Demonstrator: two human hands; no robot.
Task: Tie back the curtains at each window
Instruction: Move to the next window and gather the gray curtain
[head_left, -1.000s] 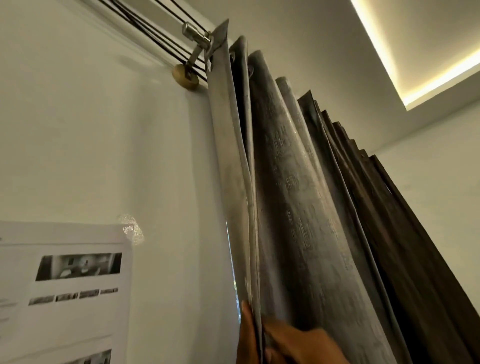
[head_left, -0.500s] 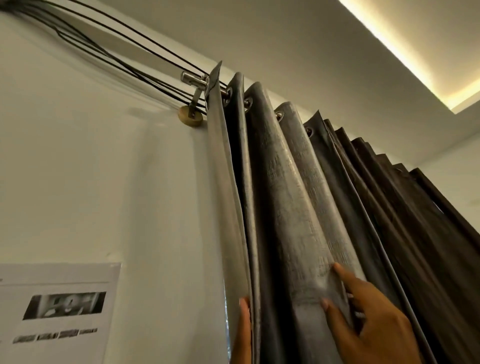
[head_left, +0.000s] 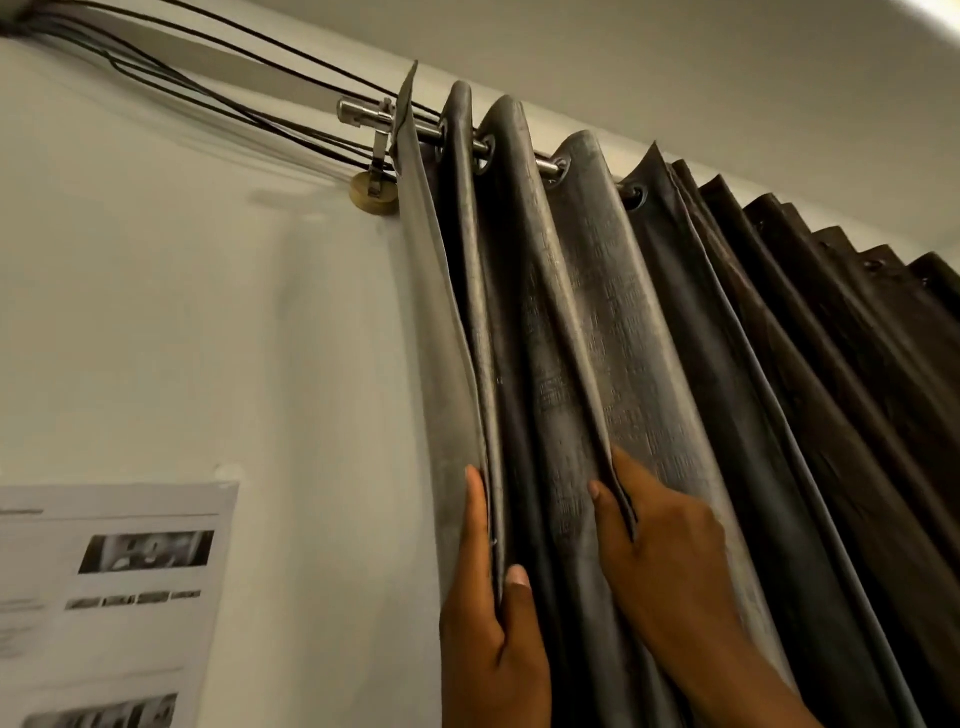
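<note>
Left hand (head_left: 493, 639) pinches the grey woven curtain (head_left: 587, 332) edge; right hand (head_left: 670, 561) grips the next rounded fold beside it

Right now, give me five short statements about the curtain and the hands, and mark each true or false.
1. The left hand grips the curtain's leading edge between thumb and fingers. True.
2. The right hand hangs clear of the fabric. False: its fingers are tucked into a fold of the grey curtain.
3. The curtain hangs by eyelets on a metal rod. True.
4. A printed sheet is stuck on the wall left of the curtain. True.
5. A tieback already wraps the curtain. False: none shows; the folds hang loose.
</note>
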